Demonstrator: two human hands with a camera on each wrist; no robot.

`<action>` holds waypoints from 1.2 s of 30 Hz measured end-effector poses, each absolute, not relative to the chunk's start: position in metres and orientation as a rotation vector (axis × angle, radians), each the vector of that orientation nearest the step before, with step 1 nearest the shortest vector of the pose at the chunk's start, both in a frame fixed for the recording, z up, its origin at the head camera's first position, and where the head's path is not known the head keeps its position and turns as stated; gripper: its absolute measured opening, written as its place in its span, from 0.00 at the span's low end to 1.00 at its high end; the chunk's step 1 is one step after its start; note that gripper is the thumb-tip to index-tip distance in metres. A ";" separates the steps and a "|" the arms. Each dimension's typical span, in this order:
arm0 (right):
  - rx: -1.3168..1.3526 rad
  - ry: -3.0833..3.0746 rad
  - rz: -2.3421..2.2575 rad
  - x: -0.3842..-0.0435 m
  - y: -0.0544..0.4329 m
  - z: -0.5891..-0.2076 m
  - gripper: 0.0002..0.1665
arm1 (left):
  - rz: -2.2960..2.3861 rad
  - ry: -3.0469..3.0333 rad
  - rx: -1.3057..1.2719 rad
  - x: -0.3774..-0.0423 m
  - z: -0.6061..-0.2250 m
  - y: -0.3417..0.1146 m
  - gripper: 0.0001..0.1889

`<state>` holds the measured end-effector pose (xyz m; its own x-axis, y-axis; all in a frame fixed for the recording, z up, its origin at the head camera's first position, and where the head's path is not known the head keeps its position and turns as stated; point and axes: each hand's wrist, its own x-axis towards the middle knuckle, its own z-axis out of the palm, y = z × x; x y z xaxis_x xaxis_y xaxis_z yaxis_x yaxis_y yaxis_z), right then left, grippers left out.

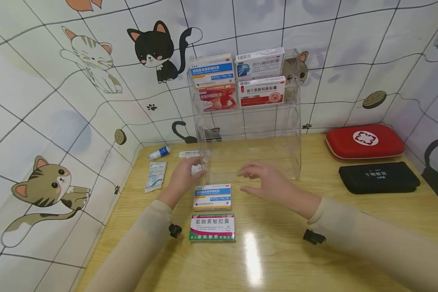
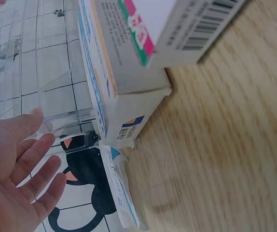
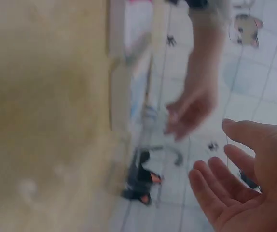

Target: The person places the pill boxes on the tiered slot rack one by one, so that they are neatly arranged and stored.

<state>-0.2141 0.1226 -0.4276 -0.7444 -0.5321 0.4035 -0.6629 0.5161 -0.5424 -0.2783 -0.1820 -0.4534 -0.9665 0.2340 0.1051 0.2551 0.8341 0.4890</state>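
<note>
At left, reaches with the left hand (image 1: pixel 184 174) beside the left edge of the clear rack (image 1: pixel 248 152), with thumb apart from relaxed fingers and nothing in hold; cannot tell whether touching the plastic. To handle the rack well, should press lightly and evenly on both sides, so as not to jolt the upper boxes (image 1: pixel 262 93). Just right of that hand, find the blue-and-white box (image 1: pixel 212 198) on the table (image 1: pixel 284 259), on the near side of the rack, and nearer still the green-edged box (image 1: pixel 212 228). If lifting either, best pinch by the short left and right ends, then keep level and clear of the plastic. Farther right, holds the right hand (image 1: pixel 268 182) before the rack's lower front, with fingers loosely bent, a wide gap to the thumb, and nothing gripped.

See both table boxes lying flat, long axis left to right, printed face up, with lettering upright as read from the near side. See the rack standing upright, width running left to right, facing near.
</note>
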 end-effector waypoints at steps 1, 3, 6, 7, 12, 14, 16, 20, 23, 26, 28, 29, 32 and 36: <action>1.046 -2.609 1.069 -0.208 0.119 -0.436 0.22 | -0.803 -2.969 -0.400 -0.278 -0.453 -0.182 0.27; 1.080 -2.683 1.125 -0.196 0.112 -0.450 0.22 | -0.805 -2.975 -0.400 -0.279 -0.453 -0.181 0.27; 1.128 -2.768 1.160 -0.181 0.104 -0.467 0.23 | -0.802 -2.983 -0.403 -0.280 -0.453 -0.182 0.27; 1.143 -2.783 1.180 -0.177 0.102 -0.471 0.24 | -0.801 -2.982 -0.408 -0.280 -0.453 -0.182 0.27; 1.152 -2.845 1.172 -0.164 0.094 -0.483 0.29 | -0.796 -2.969 -0.409 -0.282 -0.454 -0.182 0.27; 1.141 -2.880 1.141 -0.162 0.091 -0.487 0.32 | -0.798 -2.971 -0.400 -0.282 -0.453 -0.182 0.27; 1.151 -2.910 1.097 -0.160 0.088 -0.491 0.36 | -0.797 -2.977 -0.395 -0.281 -0.453 -0.182 0.27; 1.178 -2.965 1.062 -0.155 0.082 -0.495 0.43 | -0.788 -2.989 -0.387 -0.280 -0.455 -0.182 0.28; 1.177 -2.980 1.032 -0.152 0.080 -0.495 0.47 | -0.784 -2.990 -0.380 -0.279 -0.456 -0.182 0.28; 1.144 -2.973 1.045 -0.151 0.079 -0.496 0.46 | -0.796 -2.980 -0.381 -0.278 -0.456 -0.181 0.27; 1.104 -2.955 1.118 -0.150 0.079 -0.495 0.44 | -0.801 -2.977 -0.387 -0.278 -0.456 -0.181 0.27; 1.080 -2.945 1.166 -0.149 0.080 -0.494 0.44 | -0.803 -2.977 -0.388 -0.278 -0.456 -0.181 0.27; 1.013 -2.874 1.380 -0.148 0.082 -0.492 0.37 | -0.798 -2.977 -0.394 -0.279 -0.456 -0.182 0.27; 0.941 -2.752 1.644 -0.147 0.087 -0.486 0.25 | -0.783 -2.971 -0.404 -0.281 -0.457 -0.182 0.27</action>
